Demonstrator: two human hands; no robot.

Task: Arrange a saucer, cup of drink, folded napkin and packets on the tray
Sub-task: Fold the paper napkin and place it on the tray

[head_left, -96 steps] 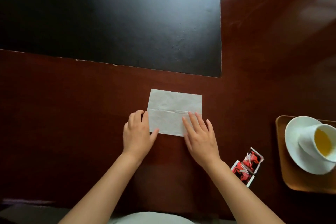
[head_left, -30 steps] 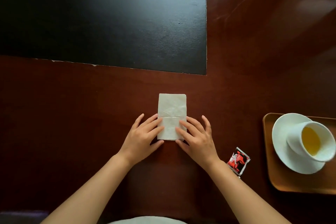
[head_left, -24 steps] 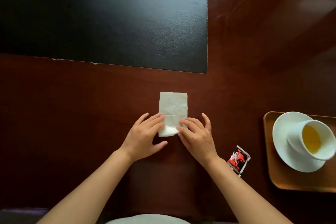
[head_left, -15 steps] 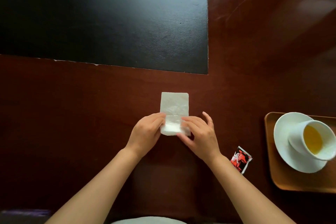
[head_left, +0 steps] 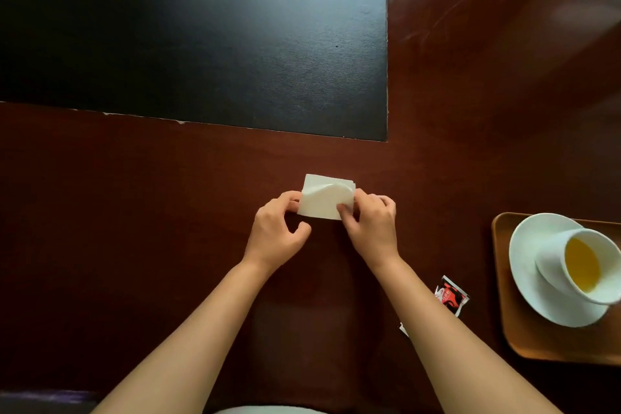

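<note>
A white napkin point(head_left: 323, 200) lies mid-table, its near half curled over toward the far edge. My left hand point(head_left: 276, 232) pinches its left side and my right hand point(head_left: 371, 224) pinches its right side. At the right stands a wooden tray point(head_left: 504, 319) carrying a white saucer point(head_left: 527, 265) with a white cup of yellow drink point(head_left: 581, 264) on it. A red and black packet point(head_left: 449, 294) lies on the table left of the tray, and my right forearm partly hides what is beside it.
A large black mat point(head_left: 188, 33) covers the far left of the dark red-brown table point(head_left: 134, 228). A pale rounded edge shows at the bottom of the view.
The napkin went from a wide rectangle to a narrow strip, and now both hands have lifted its near end and are folding it over away from me.
</note>
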